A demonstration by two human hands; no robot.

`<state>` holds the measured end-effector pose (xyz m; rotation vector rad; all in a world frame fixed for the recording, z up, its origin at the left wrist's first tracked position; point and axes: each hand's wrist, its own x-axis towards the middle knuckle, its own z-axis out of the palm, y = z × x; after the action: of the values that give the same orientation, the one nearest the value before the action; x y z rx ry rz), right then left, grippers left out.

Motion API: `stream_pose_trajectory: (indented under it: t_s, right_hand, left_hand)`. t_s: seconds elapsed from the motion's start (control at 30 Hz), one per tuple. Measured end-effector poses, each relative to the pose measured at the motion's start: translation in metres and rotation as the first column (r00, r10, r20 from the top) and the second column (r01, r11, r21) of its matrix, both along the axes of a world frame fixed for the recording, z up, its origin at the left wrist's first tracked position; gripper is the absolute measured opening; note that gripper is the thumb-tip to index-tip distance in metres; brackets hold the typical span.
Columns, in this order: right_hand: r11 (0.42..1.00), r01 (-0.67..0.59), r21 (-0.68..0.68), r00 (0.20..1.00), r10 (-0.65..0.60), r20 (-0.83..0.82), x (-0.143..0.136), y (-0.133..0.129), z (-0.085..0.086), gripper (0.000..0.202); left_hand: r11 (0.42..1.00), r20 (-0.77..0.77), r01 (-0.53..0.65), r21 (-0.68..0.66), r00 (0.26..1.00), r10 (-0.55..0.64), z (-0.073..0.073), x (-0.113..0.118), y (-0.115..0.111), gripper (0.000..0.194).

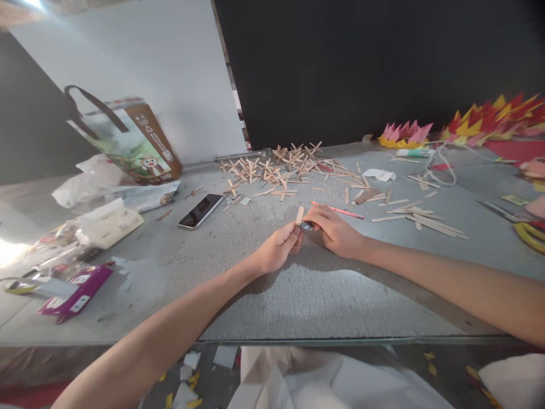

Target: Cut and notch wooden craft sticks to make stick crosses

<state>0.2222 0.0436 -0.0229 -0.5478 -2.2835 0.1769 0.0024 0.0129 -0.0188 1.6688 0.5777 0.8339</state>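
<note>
Over the middle of the grey table (238, 307), my left hand (276, 249) is closed on a short wooden craft stick (300, 215), whose rounded end points up. My right hand (338, 232) grips a small dark metal tool (306, 225) against the stick's lower part; its exact kind does not show clearly. Just behind my right hand lies a pink pencil (340, 211). A pile of crossed wooden sticks (272, 173) spreads along the back of the table, and loose sticks (419, 217) lie to the right.
A phone (201, 211) lies left of my hands. Farther left stand a printed carrier bag (140, 142) and a purple packet (76, 291) among wrappers. Paper flowers (404, 134), a white cable (445, 170) and yellow-handled scissors (528, 236) are at the right. A dark panel (374, 68) rises behind.
</note>
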Motion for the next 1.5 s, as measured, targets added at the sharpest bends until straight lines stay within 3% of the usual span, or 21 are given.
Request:
stream_pose_trajectory:
  t_s: [0.63, 0.93, 1.2, 1.5]
  right_hand:
    - [1.000, -0.003, 0.003, 1.000, 0.003, 0.014, -0.0015, 0.0011, -0.0007, 0.034]
    - [1.000, 0.021, -0.006, 0.999, -0.021, -0.025, -0.0009, 0.0027, -0.0007, 0.032]
    - [1.000, 0.004, -0.011, 1.000, -0.003, 0.006, 0.0004, 0.0047, -0.0048, 0.041]
    - [1.000, -0.020, -0.010, 1.000, 0.020, 0.004, -0.0004, 0.0035, -0.0021, 0.039]
  left_hand:
    - [0.996, -0.034, -0.076, 0.038, 0.996, 0.077, -0.0007, -0.0009, -0.0017, 0.047]
    - [0.997, 0.042, -0.064, 0.037, 0.997, 0.062, -0.0088, 0.0067, 0.0049, 0.050]
    - [0.987, -0.071, -0.077, 0.138, 0.994, 0.088, -0.0044, 0.0004, 0.0018, 0.051]
    - [0.983, -0.081, -0.084, 0.161, 0.992, 0.098, 0.0012, 0.0000, -0.0020, 0.050]
